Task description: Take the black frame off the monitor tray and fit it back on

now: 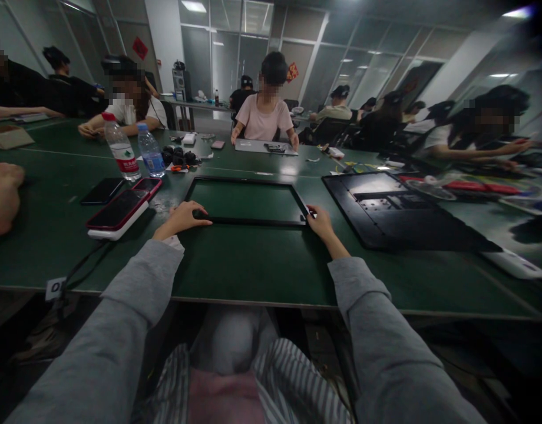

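A thin black rectangular frame lies on the green table in front of me, and the tabletop shows through its middle. My left hand grips its near left corner between thumb and fingers. At the near right corner, my right hand is closed on the frame's side. A large black panel rests to the right of my right hand, apart from it.
Phones on a white block, a dark phone and two bottles stand or lie at left. A person's hand rests at far left. Across the table, a person holds a grey panel. Cables lie at right.
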The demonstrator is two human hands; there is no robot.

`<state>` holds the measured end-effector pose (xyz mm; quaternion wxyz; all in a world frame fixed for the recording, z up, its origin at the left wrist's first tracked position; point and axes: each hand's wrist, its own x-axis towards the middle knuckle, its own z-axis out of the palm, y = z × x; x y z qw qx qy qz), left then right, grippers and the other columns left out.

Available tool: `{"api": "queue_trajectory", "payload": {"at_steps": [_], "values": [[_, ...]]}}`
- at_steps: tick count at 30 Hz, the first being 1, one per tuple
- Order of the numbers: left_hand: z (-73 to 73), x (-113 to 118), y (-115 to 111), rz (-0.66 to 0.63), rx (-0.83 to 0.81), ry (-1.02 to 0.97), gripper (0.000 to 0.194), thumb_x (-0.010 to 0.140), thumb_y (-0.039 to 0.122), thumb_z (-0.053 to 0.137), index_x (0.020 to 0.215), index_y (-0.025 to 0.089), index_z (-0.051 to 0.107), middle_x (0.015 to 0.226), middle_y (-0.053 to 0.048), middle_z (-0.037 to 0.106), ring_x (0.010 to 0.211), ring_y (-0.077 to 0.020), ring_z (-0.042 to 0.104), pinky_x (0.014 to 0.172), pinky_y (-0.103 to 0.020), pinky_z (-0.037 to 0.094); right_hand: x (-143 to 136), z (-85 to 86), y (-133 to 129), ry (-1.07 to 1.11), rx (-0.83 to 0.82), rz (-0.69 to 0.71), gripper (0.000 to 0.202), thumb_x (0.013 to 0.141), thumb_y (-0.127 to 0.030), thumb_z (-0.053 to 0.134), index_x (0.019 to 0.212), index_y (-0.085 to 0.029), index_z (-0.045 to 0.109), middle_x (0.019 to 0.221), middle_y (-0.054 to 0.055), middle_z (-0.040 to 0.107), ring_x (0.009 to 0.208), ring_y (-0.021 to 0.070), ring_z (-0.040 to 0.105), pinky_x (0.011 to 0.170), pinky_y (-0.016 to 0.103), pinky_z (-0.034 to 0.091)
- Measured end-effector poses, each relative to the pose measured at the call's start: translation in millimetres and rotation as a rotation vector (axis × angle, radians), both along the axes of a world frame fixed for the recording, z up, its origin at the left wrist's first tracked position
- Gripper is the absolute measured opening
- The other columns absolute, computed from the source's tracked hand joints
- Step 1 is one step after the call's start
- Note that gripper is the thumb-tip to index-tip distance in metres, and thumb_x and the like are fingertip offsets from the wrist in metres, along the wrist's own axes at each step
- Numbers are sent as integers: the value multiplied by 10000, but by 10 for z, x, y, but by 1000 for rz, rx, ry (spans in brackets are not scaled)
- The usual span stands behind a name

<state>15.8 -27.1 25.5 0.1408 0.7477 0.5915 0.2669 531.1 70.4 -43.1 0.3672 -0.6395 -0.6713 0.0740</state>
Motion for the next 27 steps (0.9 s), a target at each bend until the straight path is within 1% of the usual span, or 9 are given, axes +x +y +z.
{"api": "queue_trajectory", "payload": {"at_steps": [3,8,13,15,17,19,22,25,27], "values": [[-49,-46,55,68,20,-19,573,647,778,838,852,244,791,1066,-108,753,1097,-336,655,940,-433,517,-13,13,-6,11,-21,-13,494,823,-218,569,1289,-183,726,1253,145,756,1198,324,687,1113,555,508],[-111,-85,97,145,3,21,552,701,755,815,906,243,782,1059,-109,772,1023,-315,679,852,-400,507,-41,26,-12,63,-12,-24,468,835,-243,547,1267,-189,720,1235,145,761,1198,318,692,1116,561,507],[-93,-74,106,189,-31,-4,551,707,740,807,955,248,787,1070,-104,792,991,-307,705,849,-400,509,-48,49,-11,161,49,-5,402,894,-371,530,1187,-188,736,1201,167,763,1166,324,694,1105,544,508],[-73,-70,112,196,-53,-36,544,689,731,819,936,248,790,1052,-102,797,993,-309,711,842,-395,519,-36,73,-21,187,76,-11,429,919,-421,497,1183,-179,734,1188,178,761,1152,325,688,1092,540,509],[-57,-72,120,203,-63,-68,537,677,722,829,924,246,793,1046,-104,798,998,-311,715,847,-396,528,-13,113,-43,203,119,-48,471,942,-468,461,1196,-172,725,1178,185,756,1145,326,678,1083,541,504],[-50,-82,132,215,-62,-102,535,672,711,838,925,241,797,1049,-108,798,1002,-313,717,866,-405,531,21,176,-73,214,173,-114,505,968,-494,421,1222,-165,707,1186,190,744,1158,322,662,1099,544,483],[-49,-98,151,226,-46,-186,539,657,699,851,920,231,795,1044,-113,797,992,-304,717,885,-406,527,100,333,-122,228,230,-262,518,1000,-448,375,1293,-137,668,1242,213,711,1230,333,623,1149,586,419],[-26,-86,146,232,-10,-317,540,618,692,872,873,224,783,978,-103,793,938,-281,712,871,-390,523,268,516,-201,233,270,-463,527,989,-373,407,1404,-123,612,1366,251,644,1371,385,521,1181,655,342],[16,-52,118,260,22,-430,533,586,667,900,840,215,777,911,-91,780,889,-260,702,831,-367,518,487,579,-325,248,309,-651,586,978,-340,415,1496,-100,545,1480,307,539,1473,434,403,1199,707,270]]}}
